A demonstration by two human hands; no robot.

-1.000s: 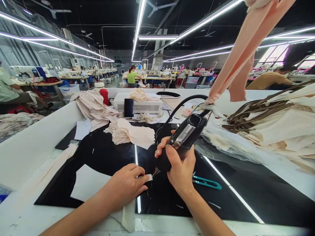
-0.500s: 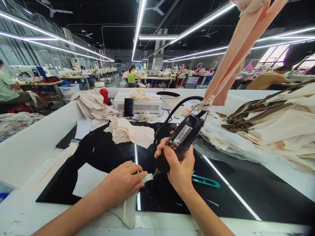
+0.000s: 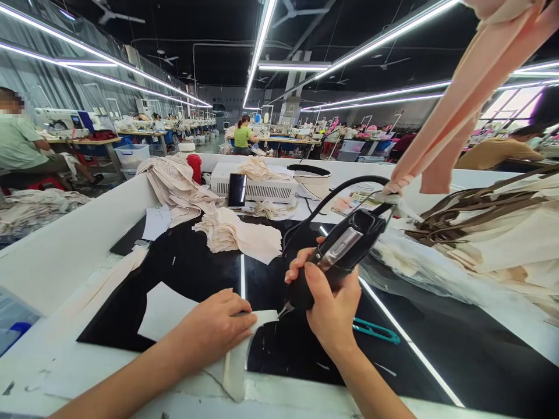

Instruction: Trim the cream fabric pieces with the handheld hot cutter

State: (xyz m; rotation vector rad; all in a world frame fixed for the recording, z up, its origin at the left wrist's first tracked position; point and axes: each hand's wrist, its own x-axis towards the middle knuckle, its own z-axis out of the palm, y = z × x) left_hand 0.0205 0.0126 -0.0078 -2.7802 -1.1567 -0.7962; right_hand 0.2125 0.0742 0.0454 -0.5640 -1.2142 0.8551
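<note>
My left hand [image 3: 218,327] lies flat, fingers stretched out, over a narrow pale cloth piece [image 3: 265,317] and presses it to the black board [image 3: 209,267]. The cloth's lower part hangs over the board's front edge. Wrapped in my right hand [image 3: 329,305] is a black corded handheld power tool [image 3: 338,247], tilted, its thin metal tip pointing down-left at the strip's right end. Whether the tip touches the cloth I cannot tell. Under my left forearm rests a white flat piece [image 3: 163,311]. Teal-handled snips [image 3: 376,330] lie right of my right wrist.
A stack of cream cut pieces [image 3: 238,233] sits behind my hands, before a white vented box [image 3: 262,189] and a phone [image 3: 237,190]. A knotted pink cloth strip [image 3: 449,122] hangs down to the tool. Cloth heaps [image 3: 502,233] lie right. Other people work at distant sewing tables.
The camera view has shifted left slightly. The tool's tip is now a little back from my left fingers, with more of the strip showing between them.
</note>
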